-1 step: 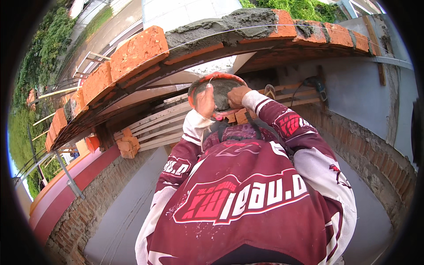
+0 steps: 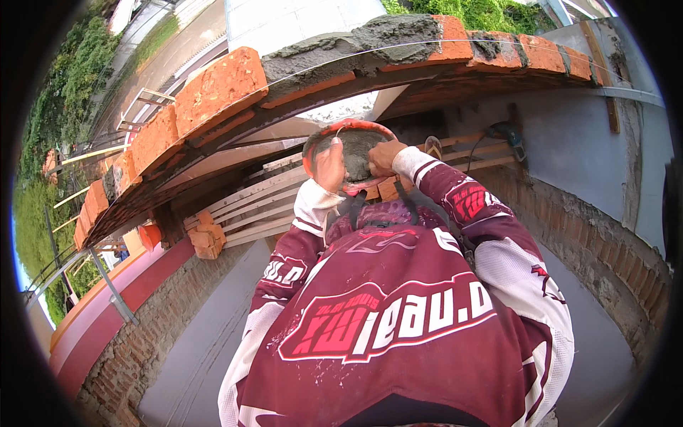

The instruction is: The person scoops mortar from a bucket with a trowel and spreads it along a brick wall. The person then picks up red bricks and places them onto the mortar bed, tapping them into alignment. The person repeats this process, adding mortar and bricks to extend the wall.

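Observation:
Just in front of my chest is an orange-red bucket [image 2: 307,158] partly filled with wet grey mortar [image 2: 357,153]. My left hand [image 2: 329,167] grips its left side, with the thumb up along the inner rim. On the right, my right hand [image 2: 385,156] is closed with curled fingers over the mortar at the bucket's edge; anything within that grip is hidden. Beyond the bucket runs a brick wall top, where grey mortar [image 2: 313,58] is spread beside a bare orange brick [image 2: 220,84].
A thin string line [image 2: 334,56] stretches along the wall's near edge. Wooden slats [image 2: 260,203] lie below, with stacked bricks [image 2: 205,236] at their left end. To the right are a sandal [image 2: 432,146] and a teal corded power tool [image 2: 511,137]. A metal post [image 2: 114,288] stands left.
The wall and surroundings have shifted very slightly leftward in view. Both hands keep their places at the bucket.

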Tool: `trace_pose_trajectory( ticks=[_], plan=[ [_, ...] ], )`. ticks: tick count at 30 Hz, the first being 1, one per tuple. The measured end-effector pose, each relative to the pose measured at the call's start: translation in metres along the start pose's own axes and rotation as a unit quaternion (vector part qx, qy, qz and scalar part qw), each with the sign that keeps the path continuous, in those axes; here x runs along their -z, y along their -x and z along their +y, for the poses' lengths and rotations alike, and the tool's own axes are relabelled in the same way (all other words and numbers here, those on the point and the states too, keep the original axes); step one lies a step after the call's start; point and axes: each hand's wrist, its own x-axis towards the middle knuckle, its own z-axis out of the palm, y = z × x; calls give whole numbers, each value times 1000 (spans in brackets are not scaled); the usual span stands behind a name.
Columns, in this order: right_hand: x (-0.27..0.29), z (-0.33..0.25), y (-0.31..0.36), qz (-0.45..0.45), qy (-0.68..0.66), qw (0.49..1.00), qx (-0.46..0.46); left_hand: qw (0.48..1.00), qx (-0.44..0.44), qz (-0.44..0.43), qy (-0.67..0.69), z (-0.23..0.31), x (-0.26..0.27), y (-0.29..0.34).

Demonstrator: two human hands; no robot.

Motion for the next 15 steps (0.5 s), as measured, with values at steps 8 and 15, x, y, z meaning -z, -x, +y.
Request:
trace_pose_trajectory(
  ticks=[8,15],
  plan=[
    [2,42,57,-12,-198,979,-48,999,47,-16,12,-3,-11,5],
    [34,56,120,98,-219,967,-83,997,40,20,66,-11,3,8]
  ],
)
